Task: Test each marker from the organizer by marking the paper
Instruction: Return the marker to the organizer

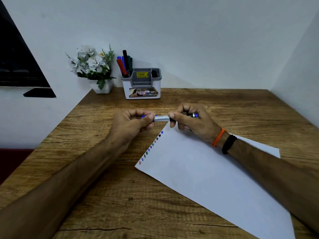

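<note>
Across the lower view I see a wooden desk running back to pale walls. On its right half lies a large white sheet of paper, set at a slant, with a row of small test marks in red, blue, green and black along its left edge, the last one blue near the far corner. My two bare forearms reach in from the bottom corners. My left hand has its fingers curled round the blue end of a marker, and my right hand pinches the other end of the same marker between thumb and fingers; a short silver stretch of barrel shows between them, held level just above the desk beside the paper's far corner. I cannot tell whether the cap is on. My right wrist wears an orange thread and a black band. Against the back wall stands the grey and white organizer, with red, blue, green and black markers upright in its left compartment. Just left of it sits a small white pot of white flowers.
</note>
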